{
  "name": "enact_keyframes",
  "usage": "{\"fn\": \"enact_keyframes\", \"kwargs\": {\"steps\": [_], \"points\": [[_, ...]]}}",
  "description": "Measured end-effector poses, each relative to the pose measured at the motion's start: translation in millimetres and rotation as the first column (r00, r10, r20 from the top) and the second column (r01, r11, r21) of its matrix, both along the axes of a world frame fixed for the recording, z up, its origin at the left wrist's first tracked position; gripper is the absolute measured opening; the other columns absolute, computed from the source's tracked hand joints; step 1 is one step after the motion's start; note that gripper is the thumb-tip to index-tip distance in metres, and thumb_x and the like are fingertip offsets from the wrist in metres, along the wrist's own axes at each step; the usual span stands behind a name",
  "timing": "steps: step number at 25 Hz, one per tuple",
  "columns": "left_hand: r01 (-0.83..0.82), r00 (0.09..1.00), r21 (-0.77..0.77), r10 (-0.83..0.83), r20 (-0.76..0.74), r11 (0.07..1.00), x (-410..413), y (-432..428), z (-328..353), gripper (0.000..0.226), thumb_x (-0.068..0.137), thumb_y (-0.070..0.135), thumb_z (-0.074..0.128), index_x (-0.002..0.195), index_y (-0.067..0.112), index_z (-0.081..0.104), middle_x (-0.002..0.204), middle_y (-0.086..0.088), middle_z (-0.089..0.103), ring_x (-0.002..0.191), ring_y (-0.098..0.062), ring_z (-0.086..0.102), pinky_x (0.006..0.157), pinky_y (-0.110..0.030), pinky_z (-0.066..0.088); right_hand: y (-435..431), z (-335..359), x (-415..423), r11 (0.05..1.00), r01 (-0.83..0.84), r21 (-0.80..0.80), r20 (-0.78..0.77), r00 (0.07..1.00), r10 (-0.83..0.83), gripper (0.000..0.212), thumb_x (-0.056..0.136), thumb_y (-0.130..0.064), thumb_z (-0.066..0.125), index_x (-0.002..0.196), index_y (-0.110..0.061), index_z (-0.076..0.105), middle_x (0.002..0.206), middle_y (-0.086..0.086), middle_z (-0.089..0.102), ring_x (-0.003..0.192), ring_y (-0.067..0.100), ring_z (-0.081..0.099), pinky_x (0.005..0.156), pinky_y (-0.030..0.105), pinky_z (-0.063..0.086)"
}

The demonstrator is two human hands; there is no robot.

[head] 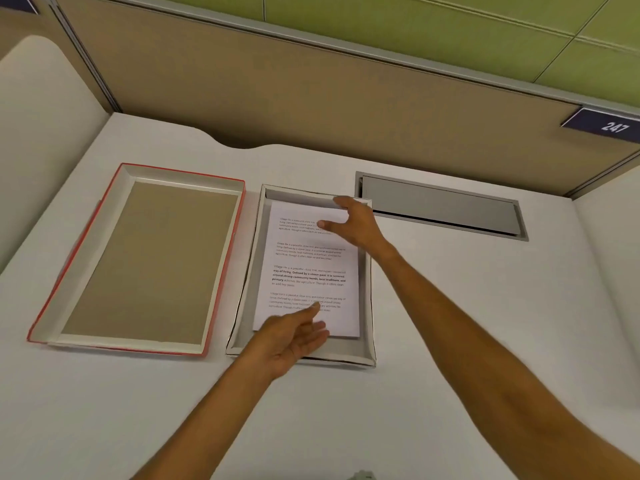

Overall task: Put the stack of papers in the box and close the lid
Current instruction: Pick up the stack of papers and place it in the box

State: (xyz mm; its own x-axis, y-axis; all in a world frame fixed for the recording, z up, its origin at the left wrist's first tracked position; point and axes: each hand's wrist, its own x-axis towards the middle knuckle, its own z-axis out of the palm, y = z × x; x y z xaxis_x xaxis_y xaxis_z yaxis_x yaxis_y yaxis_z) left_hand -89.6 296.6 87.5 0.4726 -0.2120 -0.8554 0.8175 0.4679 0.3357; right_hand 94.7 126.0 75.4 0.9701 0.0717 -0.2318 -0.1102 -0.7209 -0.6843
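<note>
A shallow white box [367, 306] lies open in the middle of the desk. The stack of printed white papers [308, 268] lies flat inside it. My left hand [294, 337] hovers over the stack's near edge, fingers spread, index tip touching the top sheet. My right hand [353, 221] is over the far right corner of the stack, fingers apart, holding nothing. The lid [145, 261], red outside with a brown inner face, lies upside down on the desk just left of the box.
A grey cable hatch [440, 206] is set into the white desk [467, 323] behind and right of the box. A tan partition wall [311, 98] closes the back, with a sign reading 247 [602, 124] at right.
</note>
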Motion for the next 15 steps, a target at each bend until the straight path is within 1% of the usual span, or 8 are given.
{"fn": "enact_keyframes", "kwargs": {"steps": [1, 2, 3, 6, 8, 11, 13, 15], "points": [[-0.066, 0.994, -0.060, 0.061, -0.092, 0.996, -5, 0, -6, 0.041, 0.082, 0.011, 0.078, 0.113, -0.007, 0.058, 0.118, -0.028, 0.062, 0.114, -0.038, 0.064, 0.093, -0.045, 0.056, -1, 0, 11, 0.996, -0.069, -0.051, -0.021, 0.997, 0.068, 0.079, 0.078, -0.044, 0.079, 0.144, -0.013, 0.047, 0.149, 0.007, 0.049, 0.136, 0.026, 0.047, 0.113, 0.042, 0.040], [-0.123, 0.984, -0.081, 0.111, -0.141, 0.989, -7, 0, -11, 0.039, 0.082, 0.009, 0.077, 0.112, -0.006, 0.057, 0.118, -0.028, 0.059, 0.117, -0.039, 0.061, 0.096, -0.047, 0.054, 0, -2, 20, 0.987, -0.127, -0.094, -0.045, 0.991, 0.124, 0.079, 0.078, -0.044, 0.078, 0.144, -0.014, 0.047, 0.149, 0.007, 0.049, 0.136, 0.026, 0.047, 0.113, 0.043, 0.039], [-0.149, 0.978, -0.076, 0.136, -0.159, 0.986, -7, 1, -16, 0.036, 0.082, 0.008, 0.077, 0.110, -0.004, 0.057, 0.119, -0.027, 0.057, 0.118, -0.039, 0.059, 0.099, -0.048, 0.053, 0, -5, 27, 0.977, -0.171, -0.128, -0.069, 0.984, 0.164, 0.078, 0.079, -0.044, 0.078, 0.144, -0.014, 0.047, 0.149, 0.007, 0.049, 0.137, 0.027, 0.046, 0.113, 0.044, 0.039], [-0.129, 0.976, -0.049, 0.117, -0.186, 0.990, 0, 0, -23, 0.027, 0.082, 0.008, 0.077, 0.101, 0.001, 0.060, 0.125, -0.029, 0.055, 0.123, -0.040, 0.055, 0.106, -0.049, 0.048, 4, -13, 45, 0.951, -0.246, -0.185, -0.109, 0.967, 0.229, 0.075, 0.079, -0.044, 0.077, 0.142, -0.013, 0.050, 0.146, 0.008, 0.052, 0.135, 0.028, 0.047, 0.113, 0.044, 0.039], [-0.130, 0.969, -0.048, 0.117, -0.216, 0.990, 4, -1, -29, 0.024, 0.082, 0.007, 0.076, 0.098, 0.001, 0.059, 0.123, -0.029, 0.056, 0.125, -0.041, 0.054, 0.108, -0.050, 0.046, 7, -17, 52, 0.935, -0.296, -0.194, -0.127, 0.953, 0.276, 0.071, 0.079, -0.043, 0.078, 0.137, -0.011, 0.055, 0.140, 0.009, 0.057, 0.129, 0.028, 0.052, 0.111, 0.043, 0.042], [-0.157, 0.963, -0.059, 0.139, -0.233, 0.986, 6, -3, -39, 0.025, 0.084, 0.010, 0.075, 0.101, 0.003, 0.059, 0.111, -0.027, 0.060, 0.121, -0.041, 0.056, 0.109, -0.052, 0.045, 12, -24, 58, 0.920, -0.348, -0.179, -0.145, 0.935, 0.325, 0.067, 0.077, -0.043, 0.080, 0.132, -0.011, 0.059, 0.132, 0.010, 0.062, 0.120, 0.028, 0.058, 0.106, 0.040, 0.046], [-0.138, 0.966, -0.047, 0.124, -0.227, 0.989, 6, -3, -43, 0.027, 0.085, 0.016, 0.074, 0.104, 0.006, 0.057, 0.108, -0.027, 0.061, 0.115, -0.041, 0.059, 0.109, -0.053, 0.045, 14, -26, 62, 0.917, -0.358, -0.173, -0.157, 0.930, 0.333, 0.068, 0.076, -0.044, 0.081, 0.133, -0.013, 0.059, 0.133, 0.008, 0.062, 0.120, 0.026, 0.058, 0.106, 0.038, 0.046], [-0.125, 0.969, -0.033, 0.115, -0.217, 0.992, 7, -2, -46, 0.024, 0.086, 0.019, 0.073, 0.102, 0.010, 0.057, 0.106, -0.026, 0.063, 0.108, -0.041, 0.062, 0.108, -0.054, 0.045, 14, -30, 66, 0.923, -0.350, -0.162, -0.161, 0.932, 0.325, 0.069, 0.075, -0.045, 0.081, 0.134, -0.014, 0.059, 0.134, 0.007, 0.062, 0.121, 0.025, 0.058, 0.106, 0.035, 0.045]]}}
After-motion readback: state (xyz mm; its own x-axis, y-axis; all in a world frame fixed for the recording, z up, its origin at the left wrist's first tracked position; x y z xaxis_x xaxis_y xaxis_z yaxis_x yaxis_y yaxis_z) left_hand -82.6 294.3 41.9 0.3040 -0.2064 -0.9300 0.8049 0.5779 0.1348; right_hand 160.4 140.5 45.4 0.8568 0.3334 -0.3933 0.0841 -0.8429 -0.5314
